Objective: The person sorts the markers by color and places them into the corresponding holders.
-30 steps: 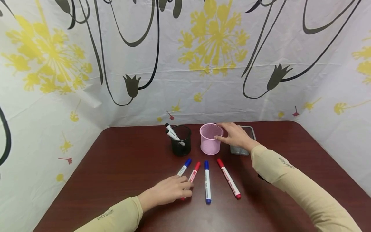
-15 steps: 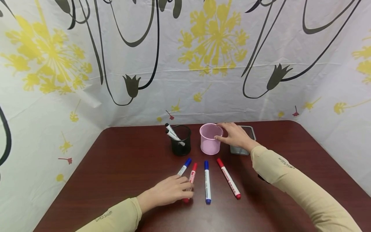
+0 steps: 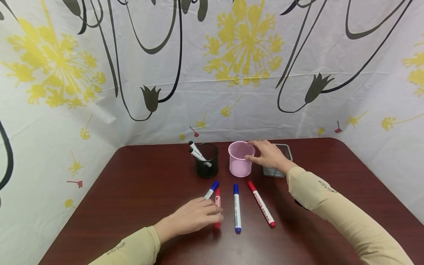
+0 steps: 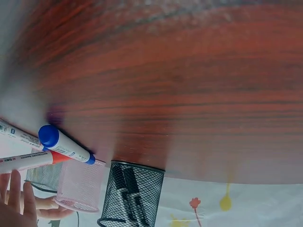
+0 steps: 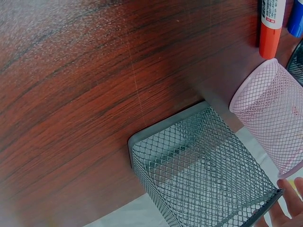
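Observation:
In the head view my left hand [image 3: 193, 217] pinches a red-capped whiteboard marker [image 3: 217, 202] between thumb and fingers; its thumb is hidden there. That marker stands nearly straight along my line of sight, its cap end beside a blue-capped marker [image 3: 211, 191] that my hand partly covers. At the back, my right hand [image 3: 269, 156] grips the rim of a pink mesh pen holder [image 3: 240, 165] from its right side. The pink holder [image 4: 80, 187] also shows in the left wrist view, near the red-capped marker [image 4: 28, 161].
Right of my left hand lie a blue marker [image 3: 237, 209] and a second red marker [image 3: 261, 204]. A black mesh holder [image 3: 212, 169] with white markers [image 3: 198, 152] stands left of the pink one. Behind my right hand is a grey mesh box [image 3: 274, 172]. Patterned cloth [image 3: 185, 73] hangs behind the table.
The red marker under my left hand has turned upright in view, its cap end swinging left and its lower end right. My right hand stays on the pink holder.

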The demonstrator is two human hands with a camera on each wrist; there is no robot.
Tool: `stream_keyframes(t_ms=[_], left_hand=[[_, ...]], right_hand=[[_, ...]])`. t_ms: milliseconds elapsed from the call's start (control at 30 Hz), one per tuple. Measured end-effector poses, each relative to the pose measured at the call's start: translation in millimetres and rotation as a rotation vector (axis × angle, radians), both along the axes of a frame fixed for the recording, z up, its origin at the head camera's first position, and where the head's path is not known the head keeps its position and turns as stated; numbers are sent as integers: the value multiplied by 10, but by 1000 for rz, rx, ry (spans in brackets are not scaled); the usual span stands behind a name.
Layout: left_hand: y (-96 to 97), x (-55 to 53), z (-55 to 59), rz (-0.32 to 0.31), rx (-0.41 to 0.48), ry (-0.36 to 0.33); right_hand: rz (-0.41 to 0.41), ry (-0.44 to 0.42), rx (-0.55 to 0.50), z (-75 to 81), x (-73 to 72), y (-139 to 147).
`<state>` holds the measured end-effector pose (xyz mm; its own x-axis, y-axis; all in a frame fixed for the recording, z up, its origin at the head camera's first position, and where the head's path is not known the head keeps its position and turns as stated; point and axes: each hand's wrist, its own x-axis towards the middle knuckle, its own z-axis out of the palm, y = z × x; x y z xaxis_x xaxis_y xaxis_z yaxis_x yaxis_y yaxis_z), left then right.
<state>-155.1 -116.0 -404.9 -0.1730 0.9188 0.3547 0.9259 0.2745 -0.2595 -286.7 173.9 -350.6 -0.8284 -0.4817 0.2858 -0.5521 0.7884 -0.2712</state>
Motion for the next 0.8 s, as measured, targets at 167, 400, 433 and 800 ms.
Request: stream_keyframes(t_ms=[167,400,433,800], left_hand=[[18,1,54,4,47,-4],[50,-17,156,-4,176,-59],[52,-20,172,-9,202,-72],[72,-3,330,11,334,-285]], right_hand=[[0,3,-2,-2,0,-2],[7,11,-13,-9,-5,5],[7,11,-14,-8,-7,4],[4,6,-5,2,-14,3]])
